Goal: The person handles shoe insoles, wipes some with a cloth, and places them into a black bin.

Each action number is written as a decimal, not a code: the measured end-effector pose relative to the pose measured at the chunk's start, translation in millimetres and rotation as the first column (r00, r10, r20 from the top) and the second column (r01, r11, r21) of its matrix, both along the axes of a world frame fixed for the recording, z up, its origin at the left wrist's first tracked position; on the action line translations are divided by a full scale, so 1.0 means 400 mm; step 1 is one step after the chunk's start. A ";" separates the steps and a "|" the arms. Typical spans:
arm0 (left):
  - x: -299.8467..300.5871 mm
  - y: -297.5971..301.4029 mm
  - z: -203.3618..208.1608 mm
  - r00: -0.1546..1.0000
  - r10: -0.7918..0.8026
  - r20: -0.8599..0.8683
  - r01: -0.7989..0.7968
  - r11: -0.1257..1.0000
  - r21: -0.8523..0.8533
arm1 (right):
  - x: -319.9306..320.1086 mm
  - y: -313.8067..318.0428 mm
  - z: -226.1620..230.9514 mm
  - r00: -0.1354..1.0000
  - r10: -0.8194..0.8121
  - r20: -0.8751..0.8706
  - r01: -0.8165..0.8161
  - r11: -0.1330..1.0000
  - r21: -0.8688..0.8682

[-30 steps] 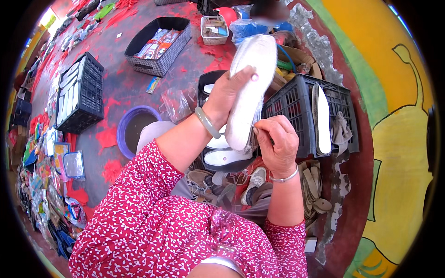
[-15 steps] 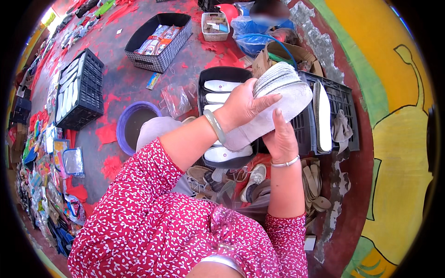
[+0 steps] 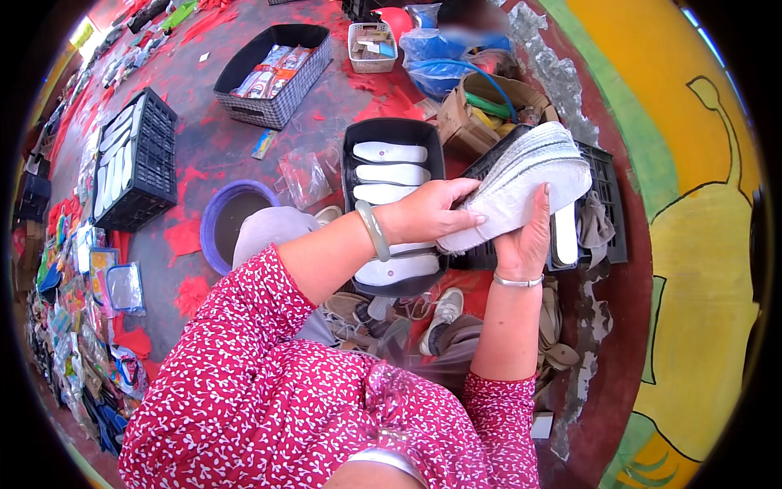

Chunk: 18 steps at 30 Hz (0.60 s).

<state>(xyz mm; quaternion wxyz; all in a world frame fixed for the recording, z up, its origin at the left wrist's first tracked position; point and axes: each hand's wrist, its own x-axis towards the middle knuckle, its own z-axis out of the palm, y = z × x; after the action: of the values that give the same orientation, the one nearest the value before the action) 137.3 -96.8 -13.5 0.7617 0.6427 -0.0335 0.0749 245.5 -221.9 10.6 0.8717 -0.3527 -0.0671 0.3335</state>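
A thick stack of whitish shoe insoles (image 3: 533, 175) is between my two hands, tilted, its far end fanned into layers. My left hand (image 3: 432, 210), closed, pinches the near end from the left side. My right hand (image 3: 523, 241) grips the stack from below and from the right, thumb on the top face and the other fingers mostly hidden. Just left of the stack stands a black bin (image 3: 352, 159) with white insoles (image 3: 391, 152) lying crosswise in it; my left wrist passes over it. Behind the stack, more white insoles (image 3: 564, 236) stand on a dark plastic crate (image 3: 615, 213).
A cardboard box (image 3: 463, 122) stands beyond the stack. Leftward are a purple basin (image 3: 213, 232), a checkered bin (image 3: 281, 106) of packets and a black crate (image 3: 155, 167) of insoles. Against the painted wall (image 3: 700, 285) a grey cloth (image 3: 597, 224) hangs on the crate.
The stack has swung to the right and lies flatter, with its layers fanned wider. My left hand has slid toward its near end; my right hand has moved right with it.
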 end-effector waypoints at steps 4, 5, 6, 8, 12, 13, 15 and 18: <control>-0.003 -0.016 -0.010 0.997 0.026 0.078 -0.011 0.984 -0.177 | 0.024 -0.010 -0.008 0.997 -0.073 -0.017 0.074 0.996 0.040; -0.003 -0.015 -0.004 0.997 -0.007 0.078 0.024 0.975 -0.219 | 0.036 -0.015 -0.010 0.996 -0.072 -0.058 0.076 0.994 0.076; -0.003 -0.011 0.004 0.996 -0.039 0.079 0.058 0.964 -0.260 | 0.050 -0.019 -0.012 0.993 -0.069 -0.098 0.079 0.990 0.112; -0.009 0.006 0.033 0.987 -0.150 0.060 0.161 0.947 -0.277 | 0.061 -0.019 -0.009 0.987 -0.067 -0.148 0.093 0.981 0.172; -0.015 -0.004 0.042 0.971 -0.154 0.181 0.171 0.982 -0.084 | 0.058 -0.022 -0.007 0.996 -0.036 -0.083 0.056 0.964 0.261; -0.016 -0.013 0.038 0.982 -0.122 0.143 0.135 0.987 -0.083 | 0.058 -0.024 -0.004 0.996 -0.054 -0.077 0.073 0.963 0.260; -0.012 -0.022 0.013 0.997 -0.048 0.061 0.053 0.995 -0.089 | 0.053 -0.018 -0.001 0.994 -0.085 -0.070 0.099 0.964 0.247; -0.006 -0.010 0.016 0.997 -0.035 0.071 0.046 0.988 -0.151 | 0.028 -0.017 0.020 0.996 0.017 0.086 -0.039 0.964 0.261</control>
<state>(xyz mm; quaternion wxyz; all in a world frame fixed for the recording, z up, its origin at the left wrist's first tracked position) 134.8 -100.7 -7.2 0.8082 0.5790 -0.0668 0.0837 256.8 -228.7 18.6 0.9025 -0.2465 -0.1517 0.3190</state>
